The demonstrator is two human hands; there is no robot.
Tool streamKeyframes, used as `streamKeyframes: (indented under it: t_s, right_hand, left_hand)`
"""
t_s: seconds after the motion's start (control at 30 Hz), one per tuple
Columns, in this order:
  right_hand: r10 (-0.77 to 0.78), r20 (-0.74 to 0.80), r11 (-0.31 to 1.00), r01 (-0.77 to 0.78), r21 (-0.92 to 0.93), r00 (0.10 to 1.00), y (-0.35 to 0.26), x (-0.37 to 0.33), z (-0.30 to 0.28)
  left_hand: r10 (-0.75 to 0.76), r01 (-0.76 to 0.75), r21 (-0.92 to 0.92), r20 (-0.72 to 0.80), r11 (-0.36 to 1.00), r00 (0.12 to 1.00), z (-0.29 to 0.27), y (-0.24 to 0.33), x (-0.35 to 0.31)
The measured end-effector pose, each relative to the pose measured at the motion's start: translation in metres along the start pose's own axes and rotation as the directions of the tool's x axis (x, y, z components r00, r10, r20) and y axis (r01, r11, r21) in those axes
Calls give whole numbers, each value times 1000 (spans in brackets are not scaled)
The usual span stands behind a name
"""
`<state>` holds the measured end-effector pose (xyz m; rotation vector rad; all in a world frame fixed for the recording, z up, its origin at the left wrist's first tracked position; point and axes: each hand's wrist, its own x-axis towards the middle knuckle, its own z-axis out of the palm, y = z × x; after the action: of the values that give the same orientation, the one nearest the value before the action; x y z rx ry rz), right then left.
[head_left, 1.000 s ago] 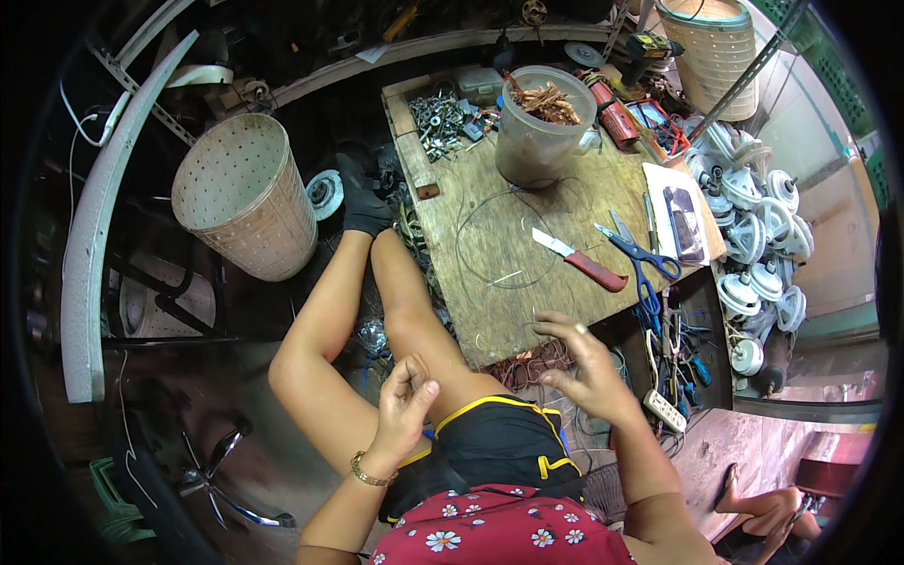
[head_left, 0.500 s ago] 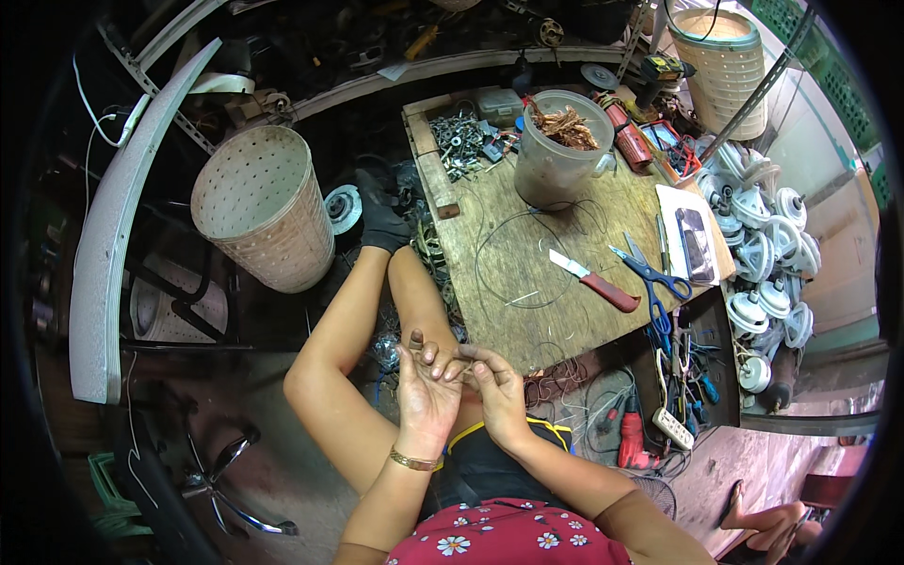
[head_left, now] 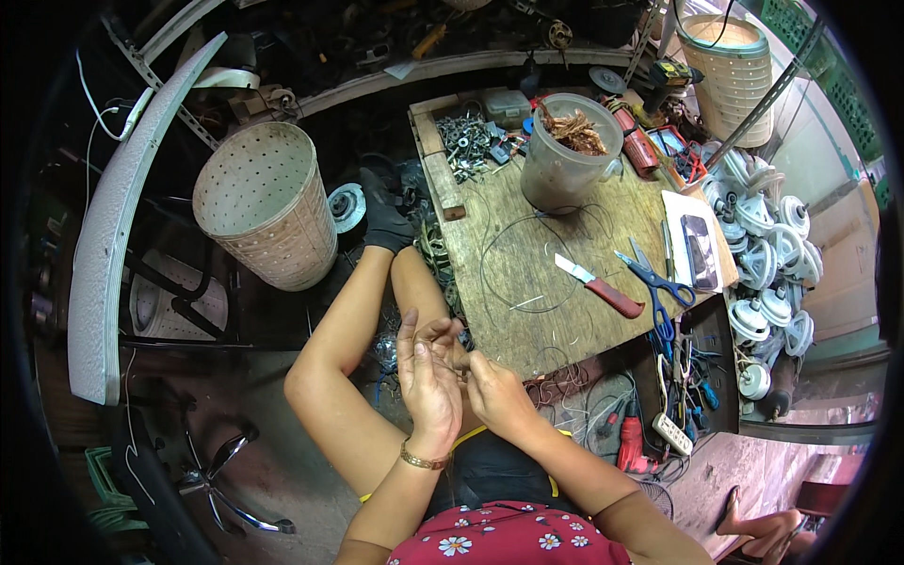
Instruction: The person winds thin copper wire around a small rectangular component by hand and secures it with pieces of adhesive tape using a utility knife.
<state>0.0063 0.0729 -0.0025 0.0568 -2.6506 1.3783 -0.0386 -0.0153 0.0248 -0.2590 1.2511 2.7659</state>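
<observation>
A clear tub [head_left: 568, 151] at one o'clock is holding copper scraps, a perforated basket [head_left: 268, 202] sitting at ten. Over the wooden bench [head_left: 527, 282], the left hand [head_left: 428, 377] and right hand [head_left: 494, 395] are pinching something too small to tell.

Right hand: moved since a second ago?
Yes. The right hand left the wooden table's near edge, coming in toward the lap to meet the left hand.

There is one view only, from a wide fisheye camera on the person's head. It looks steeply down, close above the hands, and faces forward to the low worn wooden table [head_left: 527, 273]. Straight edges around that table bend toward the dark round rim.
</observation>
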Motion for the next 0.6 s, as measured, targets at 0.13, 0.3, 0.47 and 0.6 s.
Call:
streamKeyframes:
  t_s: [0.13,0.3,0.47,0.6]
  right_hand:
    - [51,65,998,-53,26,997,2,-2,0]
    - [74,-105,936,-32,352,992,-6,-5,-6]
    - [-32,-220,960,92,266,975,7,-5,-16]
    - [-254,-190,950,281,135,948,7,9,-26]
  left_hand:
    - [43,-39,-42,108,998,993,-14,-10,5]
    - [-140,139,-229,12,963,990,-22,-4,18]
    - [-327,320,-299,28,899,945,-22,-3,19]
    - [-457,471,-287,119,834,882,-26,-9,16]
